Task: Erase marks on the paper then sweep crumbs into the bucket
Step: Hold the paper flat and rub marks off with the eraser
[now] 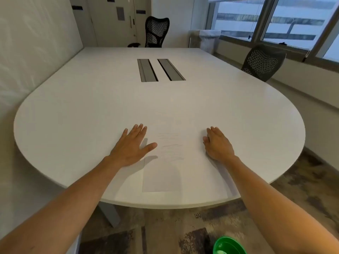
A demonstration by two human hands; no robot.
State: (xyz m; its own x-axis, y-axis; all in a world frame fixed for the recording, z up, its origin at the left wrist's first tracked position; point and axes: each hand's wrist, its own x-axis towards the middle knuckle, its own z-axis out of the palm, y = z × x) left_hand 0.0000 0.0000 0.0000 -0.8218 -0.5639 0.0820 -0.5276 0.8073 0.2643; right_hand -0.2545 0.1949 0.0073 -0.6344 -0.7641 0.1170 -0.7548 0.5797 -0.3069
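A white sheet of paper [170, 162] lies on the white table [91, 107] near its front edge, with faint pencil lines across its middle. My left hand [131, 145] rests flat on the table, fingers spread, its thumb on the paper's left edge. My right hand [217, 143] lies on the paper's right side with the fingers held together and slightly curled; whether something small sits under it is hidden. A green bucket [228, 245] stands on the floor below the table's front edge, to the right. No crumbs are visible on the paper.
Two grey cable slots [159, 69] are set in the table's middle. A black mesh chair [156, 32] stands at the far end, another chair [262, 61] at the right. A lined white bin [209, 40] stands by the windows.
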